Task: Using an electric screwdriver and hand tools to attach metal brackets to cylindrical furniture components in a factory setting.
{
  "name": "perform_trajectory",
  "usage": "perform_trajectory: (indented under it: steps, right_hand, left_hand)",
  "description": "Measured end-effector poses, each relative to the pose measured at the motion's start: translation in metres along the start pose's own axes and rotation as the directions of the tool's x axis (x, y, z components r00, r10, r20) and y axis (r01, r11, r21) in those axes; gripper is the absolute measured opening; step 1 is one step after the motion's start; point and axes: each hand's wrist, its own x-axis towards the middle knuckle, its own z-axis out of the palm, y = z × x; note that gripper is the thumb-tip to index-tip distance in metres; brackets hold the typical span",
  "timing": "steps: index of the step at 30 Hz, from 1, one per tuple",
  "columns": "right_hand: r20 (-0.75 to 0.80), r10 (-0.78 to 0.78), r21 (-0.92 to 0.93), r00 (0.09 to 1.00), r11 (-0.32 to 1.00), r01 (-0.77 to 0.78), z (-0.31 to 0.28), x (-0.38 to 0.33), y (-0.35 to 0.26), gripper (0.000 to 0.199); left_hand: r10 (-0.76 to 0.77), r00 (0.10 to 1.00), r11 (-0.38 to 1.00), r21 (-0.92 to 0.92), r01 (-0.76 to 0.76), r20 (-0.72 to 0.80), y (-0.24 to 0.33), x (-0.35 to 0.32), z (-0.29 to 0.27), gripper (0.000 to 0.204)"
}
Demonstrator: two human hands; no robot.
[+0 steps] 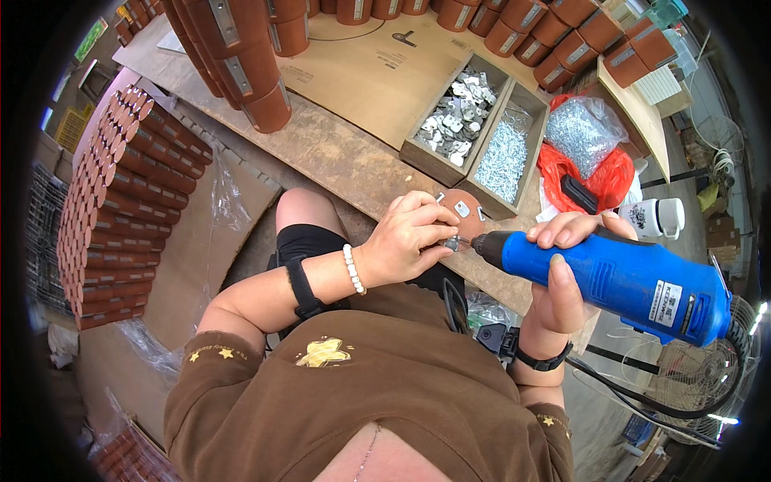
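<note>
Right now the left hand [405,241] has its grip pinched on a small screw at the edge of the brown disc [463,213], which sits on the surface [337,153] edge. Right hand [558,285] is wrapped tight around the blue electric screwdriver [618,277], bit tip at the disc. Just beyond the disc: wooden tray [482,132] of metal plates and screws; farther out, stacked brown cylinders [241,68].
</note>
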Motion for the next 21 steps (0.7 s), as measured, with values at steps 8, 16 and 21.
perform_trajectory:
  steps: [8, 16, 21]
  right_hand:
    - [0.031, 0.095, -0.027, 0.995, 0.995, -0.095, 0.007, 0.0041, -0.0001, 0.055]
    - [0.043, 0.102, -0.005, 0.994, 0.995, -0.102, 0.0056, 0.0082, 0.0042, 0.053]
    - [0.043, 0.116, -0.011, 0.992, 0.993, -0.116, 0.0044, 0.0101, 0.0063, 0.051]
  left_hand:
    - [0.002, 1.0, 1.0, -0.03, -0.002, -0.01, -0.0025, -0.0016, 0.0014, 0.033]
    - [0.013, 1.0, 0.995, -0.099, -0.015, -0.023, -0.0066, -0.0034, 0.0039, 0.033]
    - [0.004, 1.0, 0.992, -0.123, -0.005, -0.007, -0.0075, -0.0041, 0.0052, 0.034]
